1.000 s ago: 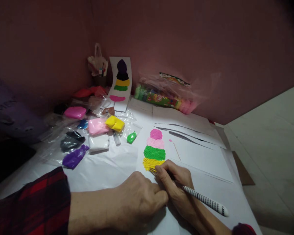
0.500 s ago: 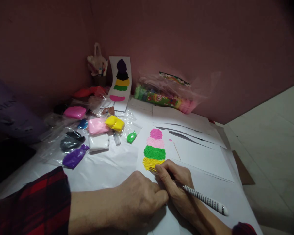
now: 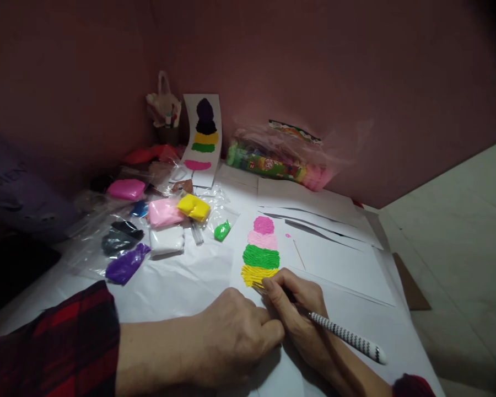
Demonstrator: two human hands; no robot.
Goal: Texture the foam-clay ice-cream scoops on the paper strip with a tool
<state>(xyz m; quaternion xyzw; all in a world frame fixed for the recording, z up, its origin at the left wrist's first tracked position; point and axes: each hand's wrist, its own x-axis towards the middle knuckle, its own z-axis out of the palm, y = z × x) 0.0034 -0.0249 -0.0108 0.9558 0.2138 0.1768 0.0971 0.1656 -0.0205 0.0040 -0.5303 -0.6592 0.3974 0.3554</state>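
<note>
My right hand is closed around a fork with a black-and-white patterned handle. The fork's thin tines, partly covered by my fingers, touch the lower part of the yellow clay band. Above that band on the white paper lie grooved bands of green clay and light pink clay, with a round of darker pink clay on top. Curled into a fist, my left hand rests on the paper beside my right wrist. Its fingertips are hidden underneath.
Bags of clay, among them purple, white and yellow, lie at the left. A toothpick is right of the clay. Against the wall stand a card with clay bands and a clear bag of colourful packs.
Both hands and the fork have hardly moved. The fork still touches the yellow clay, and the whole view has shifted very slightly.
</note>
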